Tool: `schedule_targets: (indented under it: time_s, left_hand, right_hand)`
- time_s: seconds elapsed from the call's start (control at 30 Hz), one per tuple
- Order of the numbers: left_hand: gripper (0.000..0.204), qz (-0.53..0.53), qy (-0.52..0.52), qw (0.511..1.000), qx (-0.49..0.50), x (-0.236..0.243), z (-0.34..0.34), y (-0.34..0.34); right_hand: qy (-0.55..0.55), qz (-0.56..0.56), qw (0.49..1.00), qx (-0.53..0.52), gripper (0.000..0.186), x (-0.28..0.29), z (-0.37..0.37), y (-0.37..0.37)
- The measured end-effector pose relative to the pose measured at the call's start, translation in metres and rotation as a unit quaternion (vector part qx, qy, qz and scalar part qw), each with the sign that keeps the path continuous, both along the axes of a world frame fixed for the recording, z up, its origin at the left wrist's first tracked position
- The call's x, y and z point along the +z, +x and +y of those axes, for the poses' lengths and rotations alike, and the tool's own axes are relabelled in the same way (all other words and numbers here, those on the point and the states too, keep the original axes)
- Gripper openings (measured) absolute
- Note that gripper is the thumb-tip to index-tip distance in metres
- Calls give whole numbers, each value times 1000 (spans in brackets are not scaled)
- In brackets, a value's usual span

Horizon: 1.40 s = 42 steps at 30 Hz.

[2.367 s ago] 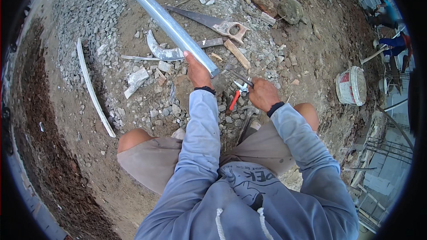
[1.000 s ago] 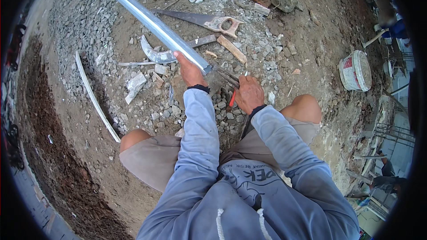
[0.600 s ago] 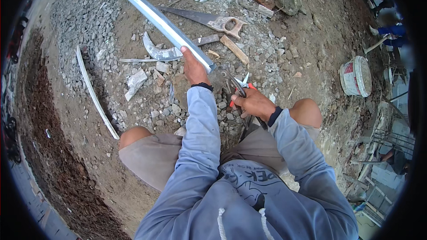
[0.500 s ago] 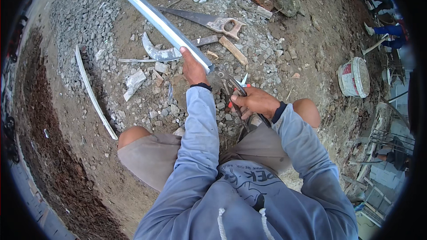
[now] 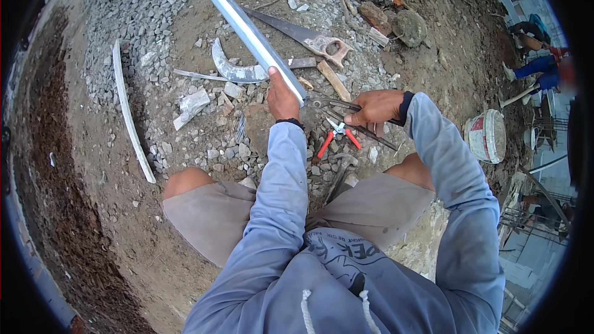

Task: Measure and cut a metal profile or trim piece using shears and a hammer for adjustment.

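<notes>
Gravelly dirt ground (image 5: 204, 37) was shown; a white bucket (image 5: 487, 136), contents unseen, stood right. A metal channel (image 5: 247, 28) was gripped by the left hand (image 5: 282, 96), tin snips (image 5: 346, 114) by the right hand (image 5: 374, 106).

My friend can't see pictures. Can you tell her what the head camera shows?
A squatting person's left hand grips the end of a long grey metal strip, while the right hand holds big metal snips at its tip. Red-handled pliers and a handsaw lie on the gravelly dirt.
</notes>
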<state>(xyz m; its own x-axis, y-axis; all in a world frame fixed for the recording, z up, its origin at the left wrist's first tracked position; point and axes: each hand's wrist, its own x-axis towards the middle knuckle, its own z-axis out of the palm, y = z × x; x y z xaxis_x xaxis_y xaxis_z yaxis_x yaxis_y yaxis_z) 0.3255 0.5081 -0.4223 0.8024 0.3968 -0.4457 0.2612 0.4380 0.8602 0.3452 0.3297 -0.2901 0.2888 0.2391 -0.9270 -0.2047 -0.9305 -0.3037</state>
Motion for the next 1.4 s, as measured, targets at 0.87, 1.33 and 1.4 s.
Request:
schedule_targets:
  time_s: [0.87,1.33,1.4]
  left_hand:
    - [88,7,-47,999,-19,-10,7,-5]
    - [71,-87,-199,976,22,-65,10,-2]
    - [70,-83,-178,980,5,-63,9,-4]
  right_hand:
    - [-163,70,935,308,46,33,69,95]
    - [-36,-230,967,100,39,-22,-55,32]
    - [-59,-241,964,98,41,-59,-81,29]
